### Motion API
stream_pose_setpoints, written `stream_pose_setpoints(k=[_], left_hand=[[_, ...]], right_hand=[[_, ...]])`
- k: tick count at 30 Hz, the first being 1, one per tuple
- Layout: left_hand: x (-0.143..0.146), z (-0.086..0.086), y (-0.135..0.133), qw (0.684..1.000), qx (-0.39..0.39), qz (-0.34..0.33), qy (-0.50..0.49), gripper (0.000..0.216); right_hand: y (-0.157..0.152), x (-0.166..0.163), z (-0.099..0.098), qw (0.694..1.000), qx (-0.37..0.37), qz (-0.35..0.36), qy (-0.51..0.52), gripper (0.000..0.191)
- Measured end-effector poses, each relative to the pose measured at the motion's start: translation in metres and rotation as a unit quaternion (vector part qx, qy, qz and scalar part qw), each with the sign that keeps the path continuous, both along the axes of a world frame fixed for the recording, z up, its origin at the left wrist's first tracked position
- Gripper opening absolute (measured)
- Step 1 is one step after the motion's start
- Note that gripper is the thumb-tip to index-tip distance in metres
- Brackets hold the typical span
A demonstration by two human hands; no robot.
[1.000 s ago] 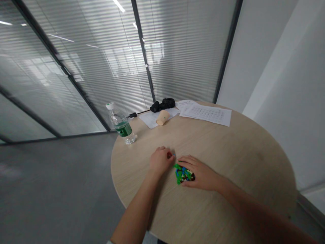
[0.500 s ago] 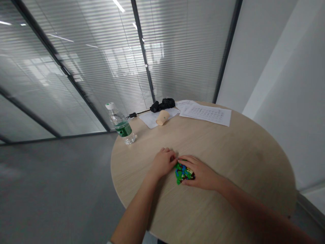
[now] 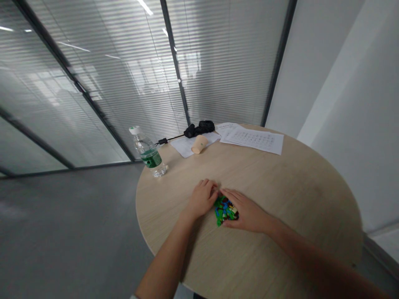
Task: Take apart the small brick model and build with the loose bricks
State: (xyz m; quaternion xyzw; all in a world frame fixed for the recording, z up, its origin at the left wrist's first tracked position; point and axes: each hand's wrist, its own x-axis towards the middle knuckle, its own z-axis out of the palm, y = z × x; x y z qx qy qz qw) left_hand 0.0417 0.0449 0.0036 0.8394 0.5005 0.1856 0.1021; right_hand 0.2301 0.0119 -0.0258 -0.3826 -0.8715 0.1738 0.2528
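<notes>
A compact heap of small toy building bricks [image 3: 225, 209], green, blue, dark red and pale yellow, lies on the round wooden table [image 3: 174, 203]. My left hand [image 3: 203, 197] rests at the heap's upper left side, fingers bent and pointing away from me, thumb against the bricks. Curved around the right side is my right hand [image 3: 247, 211], its fingers stretched over the far edge and its thumb at the near edge. The fingertips of both hands almost meet beyond the bricks. Part of the heap is hidden under my right hand.
A water bottle [image 3: 151, 157] with a green label stands at the table's left edge. Toward the back lie a paper cup [image 3: 199, 144] on its side, a black folded umbrella [image 3: 199, 128] and printed sheets [image 3: 252, 139]. A glass partition with blinds [image 3: 124, 74] rises behind.
My left fingers have shifted slightly right and away from me, and the fingertips of my right hand have drawn a little off the bricks' far edge. The heap stays in nearly the same place.
</notes>
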Motion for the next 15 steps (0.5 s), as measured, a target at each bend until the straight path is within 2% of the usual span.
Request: stream_pose_setpoints(k=[3, 11, 15], left_hand=[[0.000, 0.000, 0.001, 0.999, -0.018, -0.017, -0.038, 0.018], [-0.010, 0.001, 0.000, 0.990, -0.093, -0.081, -0.065, 0.014], [-0.014, -0.004, 0.003, 0.987, -0.104, -0.086, -0.082, 0.011]], right_hand=[[0.000, 0.000, 0.002, 1.000, -0.001, 0.010, 0.002, 0.083], [0.000, 0.002, 0.009, 0.998, -0.021, 0.034, 0.043, 0.059], [0.000, 0.001, 0.011, 0.998, -0.025, 0.038, 0.051, 0.050]])
